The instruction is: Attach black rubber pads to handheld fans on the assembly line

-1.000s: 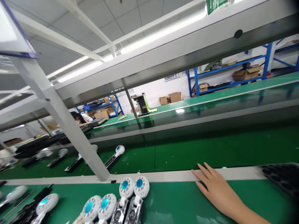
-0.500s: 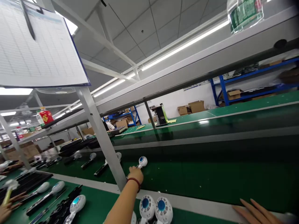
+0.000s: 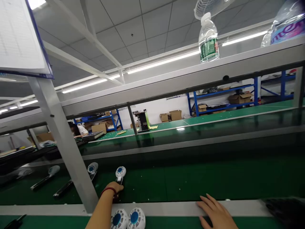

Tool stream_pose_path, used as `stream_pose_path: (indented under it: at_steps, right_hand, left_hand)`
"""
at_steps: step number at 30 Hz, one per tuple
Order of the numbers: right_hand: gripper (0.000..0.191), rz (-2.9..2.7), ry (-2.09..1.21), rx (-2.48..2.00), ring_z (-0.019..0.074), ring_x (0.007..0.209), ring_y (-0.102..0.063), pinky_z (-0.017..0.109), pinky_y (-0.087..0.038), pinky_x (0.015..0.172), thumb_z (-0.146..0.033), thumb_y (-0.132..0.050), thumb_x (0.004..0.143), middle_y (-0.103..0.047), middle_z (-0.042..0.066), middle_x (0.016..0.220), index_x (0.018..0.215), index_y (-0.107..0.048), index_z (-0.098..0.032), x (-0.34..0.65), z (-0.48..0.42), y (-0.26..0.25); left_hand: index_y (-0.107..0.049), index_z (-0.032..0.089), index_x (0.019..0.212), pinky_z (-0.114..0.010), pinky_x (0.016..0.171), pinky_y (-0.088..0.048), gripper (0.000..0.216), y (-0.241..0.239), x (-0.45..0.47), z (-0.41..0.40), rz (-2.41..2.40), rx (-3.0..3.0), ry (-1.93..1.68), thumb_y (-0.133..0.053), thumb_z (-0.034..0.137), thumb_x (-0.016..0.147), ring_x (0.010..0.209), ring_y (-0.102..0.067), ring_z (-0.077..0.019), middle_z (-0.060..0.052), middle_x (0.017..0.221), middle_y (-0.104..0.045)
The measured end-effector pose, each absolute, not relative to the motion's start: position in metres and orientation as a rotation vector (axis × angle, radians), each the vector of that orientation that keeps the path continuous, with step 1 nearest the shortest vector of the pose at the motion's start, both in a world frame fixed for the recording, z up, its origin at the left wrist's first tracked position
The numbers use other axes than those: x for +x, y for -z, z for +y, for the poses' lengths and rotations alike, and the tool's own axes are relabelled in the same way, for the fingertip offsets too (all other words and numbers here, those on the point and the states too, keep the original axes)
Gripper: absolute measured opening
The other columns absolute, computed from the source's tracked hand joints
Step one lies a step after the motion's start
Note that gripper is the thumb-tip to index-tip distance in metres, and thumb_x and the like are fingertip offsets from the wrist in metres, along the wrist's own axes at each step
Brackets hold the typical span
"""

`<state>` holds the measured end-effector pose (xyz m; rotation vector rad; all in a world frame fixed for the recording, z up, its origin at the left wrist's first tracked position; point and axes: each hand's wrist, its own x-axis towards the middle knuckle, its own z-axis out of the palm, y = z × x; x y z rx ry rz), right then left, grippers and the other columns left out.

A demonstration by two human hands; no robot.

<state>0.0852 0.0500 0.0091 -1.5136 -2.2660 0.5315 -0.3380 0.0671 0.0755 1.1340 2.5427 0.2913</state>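
Observation:
My left hand (image 3: 114,188), with a red band at the wrist, reaches over the metal rail. Its fingers are closed around the dark handle of a handheld device with a round white head and blue centre (image 3: 120,172). That device is over the dark green belt (image 3: 181,181). Below my left forearm, two more white round heads with blue centres (image 3: 116,219) (image 3: 134,218) stand side by side at the near edge; their handles are out of view. My right hand (image 3: 215,211) is spread with nothing in it, its fingertips over the rail (image 3: 171,208).
Other white-headed devices (image 3: 45,177) lie on the belt to the left, partly behind a slanted metal post (image 3: 64,143). A shelf beam (image 3: 152,95) crosses above, carrying a water bottle (image 3: 209,41). A blurred black object (image 3: 286,208) is at right. Someone (image 3: 78,129) sits across the line.
The view has swung to the right, so the post and my left hand appear further left. My left hand still has the device; more of my right hand shows.

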Motion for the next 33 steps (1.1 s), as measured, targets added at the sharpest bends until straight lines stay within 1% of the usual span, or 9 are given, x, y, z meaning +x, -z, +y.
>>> stream_pose_path:
  at_steps: [4, 8, 11, 14, 18, 21, 26, 30, 33]
  right_hand:
    - [0.037, -2.004, -0.697, -1.394, 0.0363, 0.127, -0.029, 0.056, -0.021, 0.102, -0.041, -0.049, 0.073, -0.054, 0.009, 0.124, 0.099, -0.067, -0.024, 0.084, 0.04, -0.01]
    - [0.037, -1.768, -0.847, -1.334, 0.0281, 0.132, -0.019, 0.047, -0.007, 0.108, -0.036, -0.05, 0.073, -0.047, 0.01, 0.13, 0.105, -0.062, -0.021, 0.085, 0.034, -0.019]
    - [0.056, -1.525, -1.053, -1.254, 0.0226, 0.13, -0.026, 0.043, -0.024, 0.104, -0.045, -0.041, 0.081, -0.034, 0.01, 0.14, 0.132, -0.032, -0.025, 0.087, 0.033, -0.041]
    - [0.062, -1.298, -1.264, -1.096, 0.0217, 0.112, -0.052, 0.039, -0.046, 0.085, -0.055, -0.03, 0.084, -0.041, 0.01, 0.134, 0.137, -0.008, -0.031, 0.087, 0.025, -0.07]
    - [0.051, -1.086, -1.383, -0.967, 0.0192, 0.084, -0.065, 0.031, -0.052, 0.068, -0.052, -0.047, 0.08, -0.062, 0.003, 0.104, 0.123, -0.029, -0.032, 0.094, 0.006, -0.094]
    - [0.039, -0.985, -1.404, -0.994, 0.0171, 0.074, -0.065, 0.027, -0.052, 0.061, -0.049, -0.047, 0.081, -0.062, 0.0, 0.088, 0.113, -0.036, -0.029, 0.104, -0.005, -0.095]
    - [0.048, -1.014, -1.41, -1.132, 0.0218, 0.091, -0.06, 0.037, -0.047, 0.08, -0.046, -0.05, 0.08, -0.06, 0.005, 0.104, 0.122, -0.036, -0.027, 0.125, -0.027, -0.087]
    - [0.053, -1.59, -0.739, -1.465, 0.025, 0.119, -0.04, 0.043, -0.03, 0.1, -0.026, -0.059, 0.074, -0.046, 0.004, 0.127, 0.123, -0.04, -0.029, 0.153, -0.076, -0.075]
    - [0.027, -2.233, -0.505, -1.442, 0.0188, 0.092, -0.056, 0.029, -0.046, 0.081, -0.01, -0.056, 0.072, -0.061, 0.0, 0.099, 0.092, -0.058, -0.027, 0.174, -0.122, -0.056]
  left_hand:
    - [-0.054, 0.014, 0.103, -0.034, 0.068, -0.05, 0.029, -0.098, -0.29, 0.061, 2.312, 0.966, -0.509, -0.049, 0.035, 0.085, 0.08, -0.059, -0.0162, -0.006, 0.098, -0.059]
    - [-0.054, 0.014, 0.1, -0.029, 0.059, -0.05, 0.03, -0.111, -0.209, 0.05, 1.941, 0.992, -0.828, -0.046, 0.039, 0.085, 0.067, -0.058, -0.0125, -0.004, 0.087, -0.059]
    - [-0.051, 0.015, 0.093, -0.026, 0.061, -0.05, 0.034, -0.106, -0.134, 0.026, 1.606, 1.028, -1.074, -0.041, 0.047, 0.085, 0.061, -0.056, -0.0096, 0.002, 0.07, -0.054]
    - [-0.051, 0.016, 0.092, -0.026, 0.06, -0.05, 0.035, -0.094, -0.062, -0.008, 1.312, 1.05, -1.114, -0.063, 0.04, 0.07, 0.06, -0.058, -0.0117, 0.002, 0.069, -0.057]
    - [-0.04, 0.019, 0.11, -0.033, 0.059, -0.053, 0.052, -0.076, -0.003, -0.041, 1.012, 0.981, -0.984, -0.067, 0.033, 0.068, 0.068, -0.063, -0.0199, -0.004, 0.086, -0.062]
    - [-0.032, 0.019, 0.113, -0.031, 0.054, -0.051, 0.057, -0.059, 0.012, -0.049, 0.839, 0.927, -0.94, -0.067, 0.029, 0.069, 0.057, -0.062, -0.0176, -0.002, 0.073, -0.062]
    - [-0.033, 0.017, 0.112, -0.024, 0.049, -0.044, 0.054, -0.035, 0.022, -0.057, 0.79, 0.9, -0.994, -0.065, 0.035, 0.071, 0.05, -0.057, -0.0126, 0.002, 0.062, -0.059]
    - [-0.042, 0.019, 0.101, -0.025, 0.052, -0.045, 0.035, -0.028, 0.026, -0.061, 0.81, 0.676, -1.086, -0.044, 0.049, 0.082, 0.054, -0.059, -0.0136, 0.0, 0.065, -0.06]
    - [-0.043, 0.017, 0.091, -0.034, 0.063, -0.049, 0.036, -0.027, 0.026, -0.059, 0.811, 0.498, -1.127, -0.039, 0.053, 0.083, 0.058, -0.06, -0.0159, -0.003, 0.067, -0.062]
